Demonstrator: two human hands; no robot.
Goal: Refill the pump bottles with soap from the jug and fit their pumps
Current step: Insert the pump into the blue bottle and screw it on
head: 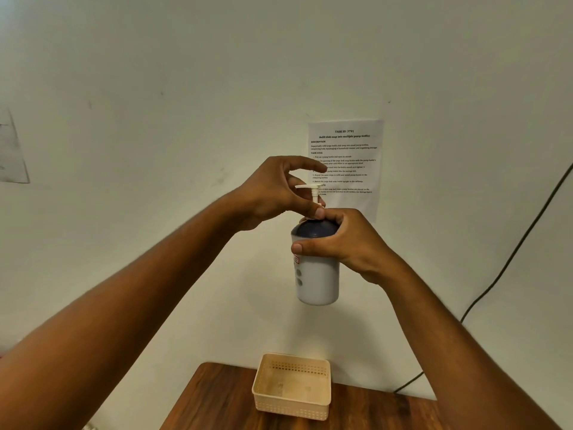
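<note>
Wooden table (pixel 217 398) holds beige basket (pixel 291 408); white wall (pixel 186 88) behind.

One pump bottle (pixel 316 274), one pump (pixel 313 190), one basket (pixel 291 398), two hands, one wall sheet (pixel 347 141)

I read the pump bottle (pixel 317 274), centre of frame, as pale grey-white on the body with a dark navy dome at the shoulder. On its left side I see a small red-and-white label patch and two grey round dots below it. The pump (pixel 311 189) above it is white. At lower centre, the basket (pixel 291 398) is cream-beige, its walls patterned with rows of small perforations. The table (pixel 217 405) beneath it shows reddish-brown wood grain with darker streaks. The wall (pixel 155 88) is off-white with a few faint dark marks. The sheet (pixel 350 144), right of centre, is white with black print. The cable (pixel 511 259) at right is black.
</note>
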